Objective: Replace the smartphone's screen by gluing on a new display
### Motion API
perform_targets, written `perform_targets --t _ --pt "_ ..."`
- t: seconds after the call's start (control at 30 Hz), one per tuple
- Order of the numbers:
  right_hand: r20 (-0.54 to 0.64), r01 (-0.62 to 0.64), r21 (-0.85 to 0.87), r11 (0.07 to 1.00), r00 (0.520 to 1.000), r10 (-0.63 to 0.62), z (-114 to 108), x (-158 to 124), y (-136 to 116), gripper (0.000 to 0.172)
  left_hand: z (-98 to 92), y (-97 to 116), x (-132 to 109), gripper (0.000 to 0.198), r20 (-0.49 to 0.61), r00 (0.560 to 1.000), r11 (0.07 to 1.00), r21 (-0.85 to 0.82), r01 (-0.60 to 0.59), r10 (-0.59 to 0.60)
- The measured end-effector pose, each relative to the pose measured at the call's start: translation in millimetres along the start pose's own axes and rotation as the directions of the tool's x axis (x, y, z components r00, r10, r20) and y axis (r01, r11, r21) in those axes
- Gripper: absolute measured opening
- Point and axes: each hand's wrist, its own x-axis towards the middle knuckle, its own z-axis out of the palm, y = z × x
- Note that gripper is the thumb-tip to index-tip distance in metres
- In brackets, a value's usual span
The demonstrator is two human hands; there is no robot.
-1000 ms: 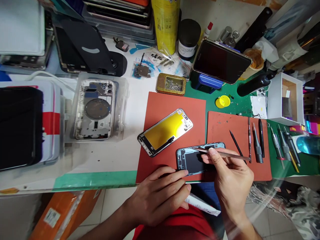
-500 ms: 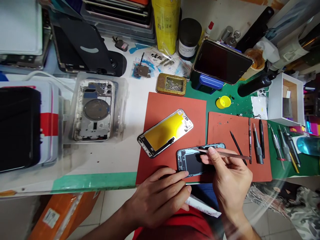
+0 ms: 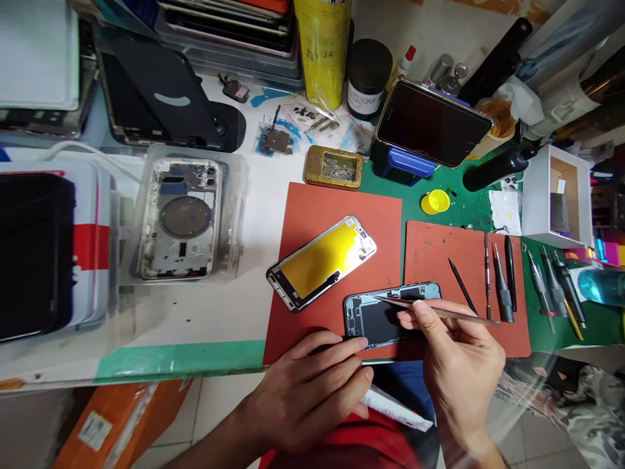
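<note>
In my right hand I pinch a pair of metal tweezers, its tips pointing left over the upper edge of an opened phone body. That phone body has a blue-grey frame and dark inside, lying at the front of the red mat. My left hand rests its index fingertip on the phone body's lower left edge. Its other fingers curl around a white printed tube, which sticks out to the right below the table edge. Behind the phone body lies a phone screen, its yellow back facing up.
The red mat and a second red mat lie side by side; the second holds a black pointed stick and several tools. Farther back are a small metal tin, a yellow cap and a propped phone. A phone housing sits left.
My right hand has shifted slightly right and down, and the tweezers with it; their tips now lie a little farther left along the phone body. My left hand stays in place.
</note>
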Motion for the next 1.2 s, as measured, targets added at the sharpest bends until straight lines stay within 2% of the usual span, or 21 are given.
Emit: perform_targets --t 0.2,0.53,1.2 --pt "-0.007 -0.007 0.004 1.000 1.000 0.007 8.0 -0.5 0.9 0.026 0.2 0.3 -0.9 0.020 0.000 1.000 1.000 -0.006 0.004 -0.004" --pt "-0.054 -0.018 -0.040 0.999 0.998 0.016 6.6 -2.9 -1.2 0.030 0.5 -0.1 0.1 0.019 -0.021 1.000 1.000 -0.008 0.001 -0.002" --pt "-0.032 -0.042 -0.027 0.999 0.999 0.042 9.7 -0.8 2.1 0.032 -2.1 0.0 2.1 0.018 -0.005 1.000 1.000 0.008 0.007 -0.007"
